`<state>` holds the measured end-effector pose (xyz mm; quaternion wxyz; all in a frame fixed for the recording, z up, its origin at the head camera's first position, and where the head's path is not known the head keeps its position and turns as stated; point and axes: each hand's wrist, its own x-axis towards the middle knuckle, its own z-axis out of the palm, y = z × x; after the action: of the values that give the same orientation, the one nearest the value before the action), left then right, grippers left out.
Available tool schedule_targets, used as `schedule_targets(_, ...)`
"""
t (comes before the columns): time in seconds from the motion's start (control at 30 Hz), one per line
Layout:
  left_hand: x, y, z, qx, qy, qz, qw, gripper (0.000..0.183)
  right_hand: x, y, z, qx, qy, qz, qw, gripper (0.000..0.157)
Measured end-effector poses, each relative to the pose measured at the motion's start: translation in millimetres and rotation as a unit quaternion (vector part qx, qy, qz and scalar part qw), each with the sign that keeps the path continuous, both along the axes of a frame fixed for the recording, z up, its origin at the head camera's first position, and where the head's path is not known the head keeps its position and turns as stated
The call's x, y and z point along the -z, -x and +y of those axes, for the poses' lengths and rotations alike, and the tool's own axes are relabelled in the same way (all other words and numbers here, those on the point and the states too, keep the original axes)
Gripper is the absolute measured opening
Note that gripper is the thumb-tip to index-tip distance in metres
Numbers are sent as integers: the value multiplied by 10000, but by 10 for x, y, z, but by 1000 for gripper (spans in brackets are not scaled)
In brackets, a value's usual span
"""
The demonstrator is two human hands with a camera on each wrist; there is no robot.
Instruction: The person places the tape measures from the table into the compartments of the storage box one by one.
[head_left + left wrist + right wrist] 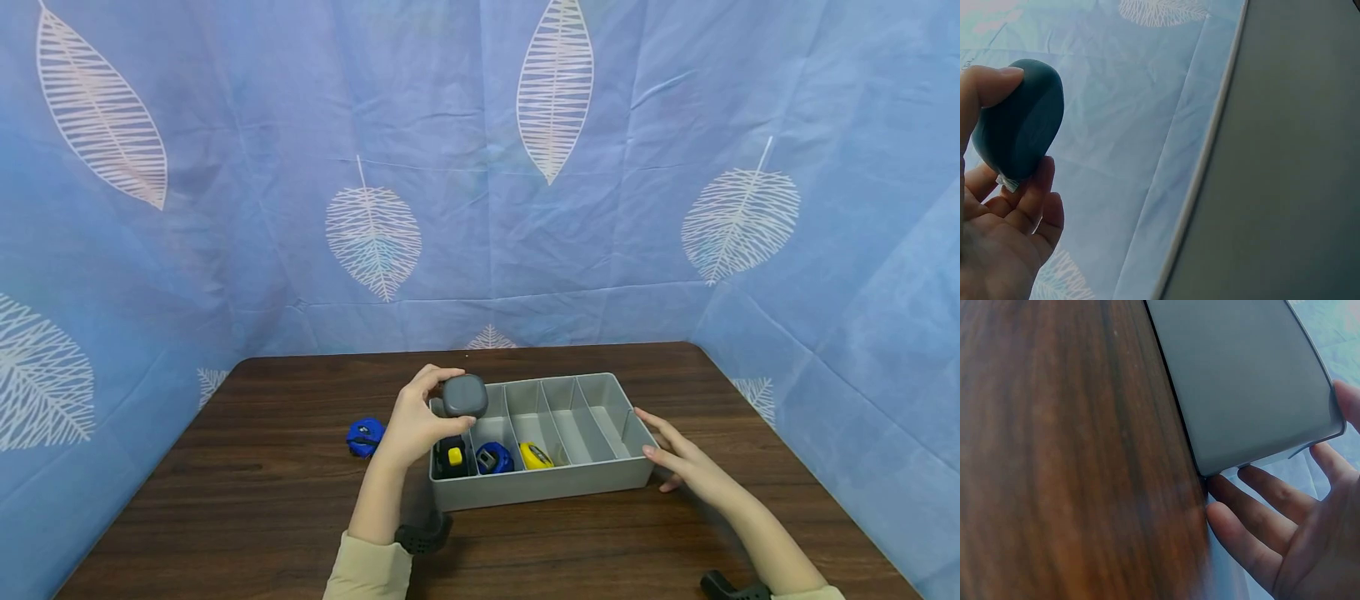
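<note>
My left hand (412, 421) holds a grey tape measure (465, 396) between thumb and fingers, raised over the left end of a grey divided box (543, 483). In the left wrist view the tape measure's rounded case (1025, 119) shows a small pale tab at its lower end. Beneath the hand, a black and yellow tape measure (454, 457) sits in the leftmost compartment. A blue one (494, 458) and a yellow one (536, 456) occupy the neighbouring two. My right hand (693, 467) touches the box's right end with extended fingers, its thumb at the front corner of the rim.
Another blue tape measure (365, 437) lies on the dark wooden table (300, 500), left of the box. Thin dividers split the box into a row of compartments. A blue curtain (465, 233) with white leaf prints hangs behind the table and along both sides.
</note>
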<state>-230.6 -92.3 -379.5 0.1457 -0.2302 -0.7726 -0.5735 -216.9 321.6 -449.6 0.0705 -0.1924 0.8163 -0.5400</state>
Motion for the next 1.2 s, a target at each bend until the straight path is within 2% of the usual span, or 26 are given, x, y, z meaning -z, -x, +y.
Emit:
schedule_targets(0.33,-2,-28,124,184,-31,102,9998,58,0,-4,-3,18,-8,8,10000,60)
schedule_targets(0.63,6,-12,235,208,20,165,9996,57,-4,-15,-8,33,9,10,10000,60)
schedule_targets(1.2,43,4,425,407,143,4,9991,58,0,6,0,2,-25,104,9999,59)
